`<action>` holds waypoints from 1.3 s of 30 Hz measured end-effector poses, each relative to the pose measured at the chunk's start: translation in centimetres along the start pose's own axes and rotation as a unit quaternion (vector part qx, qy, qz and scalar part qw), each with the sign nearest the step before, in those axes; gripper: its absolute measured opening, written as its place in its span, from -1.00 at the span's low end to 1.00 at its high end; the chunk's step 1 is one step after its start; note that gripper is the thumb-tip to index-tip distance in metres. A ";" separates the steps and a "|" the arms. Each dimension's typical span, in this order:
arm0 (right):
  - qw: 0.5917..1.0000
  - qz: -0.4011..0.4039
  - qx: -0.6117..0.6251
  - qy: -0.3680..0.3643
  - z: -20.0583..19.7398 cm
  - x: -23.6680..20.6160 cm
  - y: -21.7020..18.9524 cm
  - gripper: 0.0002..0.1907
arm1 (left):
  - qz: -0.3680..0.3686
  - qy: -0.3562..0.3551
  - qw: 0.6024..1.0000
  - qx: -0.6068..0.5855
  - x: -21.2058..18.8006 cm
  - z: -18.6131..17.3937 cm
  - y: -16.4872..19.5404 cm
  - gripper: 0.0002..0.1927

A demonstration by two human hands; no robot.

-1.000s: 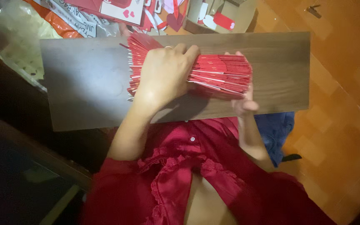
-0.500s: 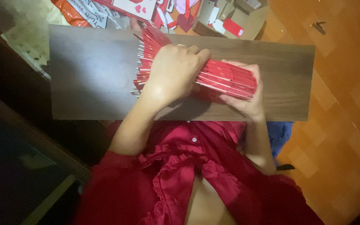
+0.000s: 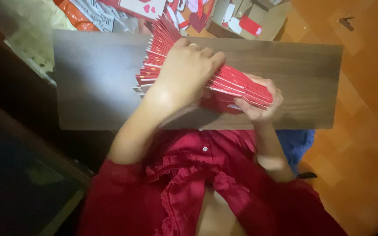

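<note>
A thick fanned stack of red envelopes (image 3: 241,85) lies across a dark wooden board (image 3: 97,83). My left hand (image 3: 189,72) presses down on the middle of the stack, fingers curled over its top edge. At the stack's right end my right hand (image 3: 261,109) grips it from below, thumb and fingers wrapped round the bundle. On the left the envelopes spread out like a fan (image 3: 152,65), white edges showing.
Beyond the board's far edge lie red and white paper cut-outs, printed sheets (image 3: 95,15) and a cardboard box (image 3: 250,19). Orange tiled floor (image 3: 364,131) lies to the right. A dark piece of furniture (image 3: 18,175) fills the left. A blue cloth (image 3: 296,144) shows under the board.
The view has shifted slightly. My right hand has slid up round the right end of the stack, and my left hand has stayed pressed on top.
</note>
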State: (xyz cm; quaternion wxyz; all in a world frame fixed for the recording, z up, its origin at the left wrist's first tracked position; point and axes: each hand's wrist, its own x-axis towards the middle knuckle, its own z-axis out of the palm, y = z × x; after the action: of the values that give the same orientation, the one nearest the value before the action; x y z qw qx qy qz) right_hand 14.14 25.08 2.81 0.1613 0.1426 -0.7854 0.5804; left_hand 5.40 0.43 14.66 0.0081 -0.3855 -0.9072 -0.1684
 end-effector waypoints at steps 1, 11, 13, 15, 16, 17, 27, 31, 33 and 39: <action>1.000 0.018 0.004 0.020 0.1 0.1 0.3 -0.50 | -0.009 -0.003 1.000 -0.002 0.1 -0.3 0.0 -0.39; 0.927 0.143 0.272 0.217 2.1 4.1 3.5 -0.61 | -0.056 0.211 0.975 0.037 0.7 1.0 0.8 -0.18; 0.910 0.145 0.289 0.259 2.1 5.7 3.9 -0.57 | -0.033 0.290 0.956 0.035 0.7 2.8 0.5 -0.27; 0.903 0.130 0.265 0.312 2.2 7.3 4.3 -0.48 | -0.068 0.349 0.934 -0.023 0.7 5.2 0.1 -0.23; 0.902 0.123 0.248 0.331 2.4 8.1 4.5 -0.46 | -0.086 0.376 0.921 -0.053 0.8 6.5 -0.3 -0.20; 0.901 0.116 0.230 0.349 2.7 8.8 4.6 -0.43 | -0.122 0.401 0.903 -0.097 0.9 7.8 -0.5 -0.15; 0.882 0.091 0.268 0.377 5.1 14.8 5.8 -0.42 | -0.278 0.423 0.481 -0.716 6.7 16.3 -8.9 -0.02; 0.847 0.135 0.380 0.346 7.0 16.2 6.7 -0.42 | -0.157 0.297 0.281 -0.899 7.3 15.2 -12.3 -0.24; 0.855 0.170 0.358 0.335 7.7 16.5 7.1 -0.40 | -0.158 0.297 0.301 -0.892 7.4 14.3 -14.1 -0.27; 0.898 0.199 0.350 0.178 6.8 19.4 8.6 -0.23 | -0.168 0.297 0.340 -0.876 8.9 12.2 -19.5 -0.32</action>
State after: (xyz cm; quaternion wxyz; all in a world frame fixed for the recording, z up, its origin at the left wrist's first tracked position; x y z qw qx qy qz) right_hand -7.58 20.31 1.62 0.1188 -0.0753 -0.5013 0.8538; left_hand -13.16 -2.17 -1.43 -0.0936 0.0645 -0.2231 -0.9681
